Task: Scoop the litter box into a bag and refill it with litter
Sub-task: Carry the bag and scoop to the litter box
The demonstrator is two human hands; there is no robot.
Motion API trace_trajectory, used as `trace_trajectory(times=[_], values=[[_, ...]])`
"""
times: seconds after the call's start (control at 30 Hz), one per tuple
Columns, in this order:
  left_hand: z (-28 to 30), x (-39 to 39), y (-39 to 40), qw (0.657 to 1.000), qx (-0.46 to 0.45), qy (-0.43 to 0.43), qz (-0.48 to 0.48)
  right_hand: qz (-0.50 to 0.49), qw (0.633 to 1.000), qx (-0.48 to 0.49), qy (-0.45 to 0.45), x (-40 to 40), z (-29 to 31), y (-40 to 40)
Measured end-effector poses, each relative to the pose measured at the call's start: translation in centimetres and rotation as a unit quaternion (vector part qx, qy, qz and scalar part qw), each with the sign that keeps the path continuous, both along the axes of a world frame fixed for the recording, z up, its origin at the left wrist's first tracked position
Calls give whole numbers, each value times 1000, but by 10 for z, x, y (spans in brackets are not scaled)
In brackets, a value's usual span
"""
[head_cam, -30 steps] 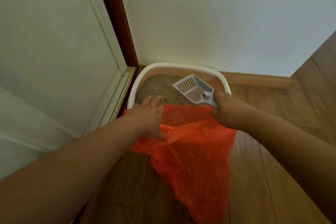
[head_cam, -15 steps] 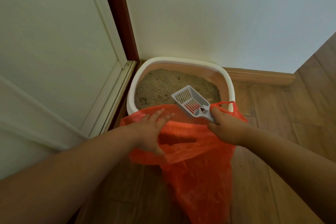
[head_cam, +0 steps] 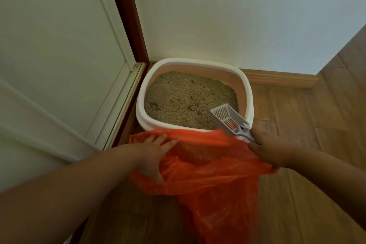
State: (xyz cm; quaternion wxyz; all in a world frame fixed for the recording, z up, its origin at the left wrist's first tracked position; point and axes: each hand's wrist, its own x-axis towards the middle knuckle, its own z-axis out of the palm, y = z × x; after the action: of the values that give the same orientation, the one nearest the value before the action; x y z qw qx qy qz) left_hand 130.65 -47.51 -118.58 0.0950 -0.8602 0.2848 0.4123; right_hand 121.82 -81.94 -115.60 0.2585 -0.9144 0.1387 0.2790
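Observation:
A white-rimmed litter box (head_cam: 250, 93) stands in the room's corner, filled with tan litter (head_cam: 184, 97) that shows several small clumps. An orange plastic bag (head_cam: 215, 188) hangs open just in front of the box. My left hand (head_cam: 152, 152) spreads the bag's left side, fingers straight inside the mouth and thumb below the edge. My right hand (head_cam: 271, 148) grips the handle of a grey slotted scoop (head_cam: 227, 119) together with the bag's right edge. The scoop's head points over the box's near right corner and looks empty.
A white door with its frame (head_cam: 126, 59) runs along the box's left side. A white wall (head_cam: 237, 16) with a wooden skirting board (head_cam: 281, 79) stands behind it. Wooden floor (head_cam: 316, 125) stretches to the right and under the bag.
The view has pulled back, so the whole litter box now shows. The scoop has moved right, from over the box's middle to its near right corner. The bag's mouth has opened wider.

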Motion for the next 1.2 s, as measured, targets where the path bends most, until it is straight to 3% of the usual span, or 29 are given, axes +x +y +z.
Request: trace_trajectory(times=[0.1,0.4,0.47,0.57,0.67,0.8,0.87,0.93,1.0,1.1,1.2], values=[[-2,1,6,1000,19,20,4,-28,998,20,43,-9,2,-1],[-26,4,19,992,11,105,73,35,998,-24,36,-15,-23,-11],[-25,6,16,995,-39,73,48,47,998,-48,-7,-12,-27,-13],[-16,8,4,990,-123,-69,-9,53,987,-88,-126,-5,-26,-5],[-11,5,-14,978,-183,-84,57,63,977,-53,-197,2,-21,17],[-7,-5,-29,987,-160,-17,23,141,977,-26,-154,3,-29,48],[2,-13,-36,985,-173,10,17,155,981,37,-114,2,-35,57],[6,-21,-45,972,-214,87,46,160,981,75,-84,0,-42,58],[10,-28,-50,970,-198,139,14,150,983,87,-60,-3,-48,55],[5,-32,-53,971,-178,104,-117,143,985,87,-29,-6,-52,50],[1,-30,-52,951,-252,14,-176,157,985,76,-16,-7,-54,48]])
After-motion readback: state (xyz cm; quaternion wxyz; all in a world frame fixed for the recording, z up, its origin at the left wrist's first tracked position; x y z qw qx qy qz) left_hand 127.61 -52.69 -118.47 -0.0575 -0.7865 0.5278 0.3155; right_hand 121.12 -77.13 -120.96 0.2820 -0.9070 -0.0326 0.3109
